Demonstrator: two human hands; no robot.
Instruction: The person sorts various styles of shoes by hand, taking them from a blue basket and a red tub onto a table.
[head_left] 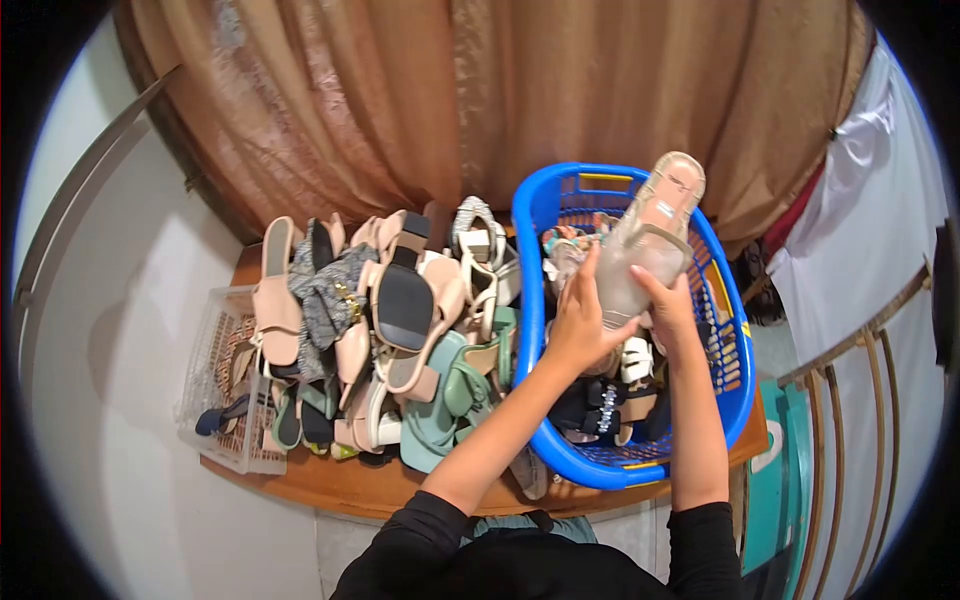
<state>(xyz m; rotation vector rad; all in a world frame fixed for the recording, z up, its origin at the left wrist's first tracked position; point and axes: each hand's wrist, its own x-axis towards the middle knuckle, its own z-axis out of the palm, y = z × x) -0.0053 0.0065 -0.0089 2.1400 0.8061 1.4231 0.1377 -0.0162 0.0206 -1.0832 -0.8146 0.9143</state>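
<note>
A beige slide sandal with a clear strap (650,250) is held up over the blue basket (533,300), its toe pointing away from me. My left hand (585,318) grips its left edge near the heel, fingers along the side. From the right, my right hand (668,303) holds it too, thumb lying over the strap. Beneath my hands the basket contains more footwear, including a white strappy sandal (636,360) and a black sandal with a jewelled strap (600,405).
Left of the basket, heaped shoes cover a wooden table (330,485), with a black-soled sandal (405,308) on top and green sandals (465,388) beside the basket. A clear plastic crate (240,455) stands at the left end. Brown curtains (600,80) hang behind.
</note>
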